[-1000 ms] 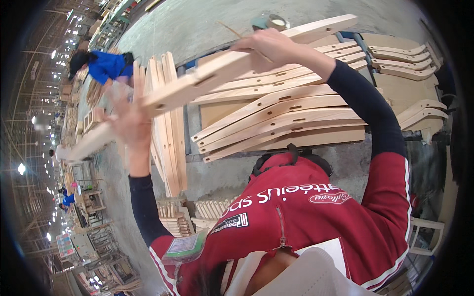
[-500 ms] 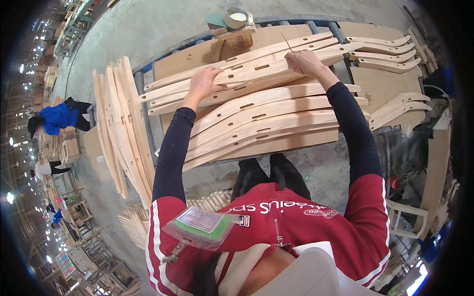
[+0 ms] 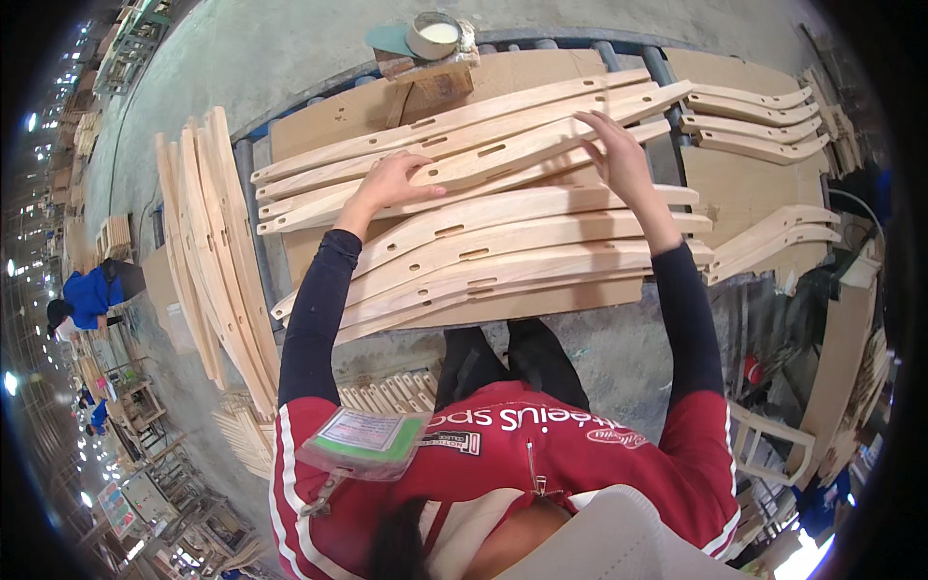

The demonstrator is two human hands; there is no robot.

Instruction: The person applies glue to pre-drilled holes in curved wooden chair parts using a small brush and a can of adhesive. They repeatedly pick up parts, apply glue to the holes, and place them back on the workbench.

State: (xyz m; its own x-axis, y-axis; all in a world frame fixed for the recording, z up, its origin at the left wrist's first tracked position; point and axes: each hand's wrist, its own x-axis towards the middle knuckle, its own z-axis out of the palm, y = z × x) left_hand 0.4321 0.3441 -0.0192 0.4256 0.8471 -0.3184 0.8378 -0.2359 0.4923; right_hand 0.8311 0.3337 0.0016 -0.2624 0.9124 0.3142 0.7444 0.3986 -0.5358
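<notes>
A pale curved wooden slat (image 3: 530, 138) with slots and round holes lies slantwise across other slats on the cardboard-covered bench. Over its left half, my left hand (image 3: 391, 184) grips it, fingers at the far edge and thumb at the near edge. My right hand (image 3: 619, 159) is over the slat's right part with fingers apart and nothing visible in them. Beyond it lie two similar slats (image 3: 425, 124). Closer to me, several more curved slats (image 3: 474, 253) lie side by side.
An open tin of whitish liquid (image 3: 435, 37) stands on a wooden block (image 3: 440, 83) at the far edge. Slats (image 3: 217, 251) are stacked at left, and short curved pieces (image 3: 759, 121) lie at right. A person in blue (image 3: 92, 295) is far left.
The thin stick that was in my right hand no longer shows there, and its fingers have spread. My left hand stays on the slat. The whole view has shifted slightly.
</notes>
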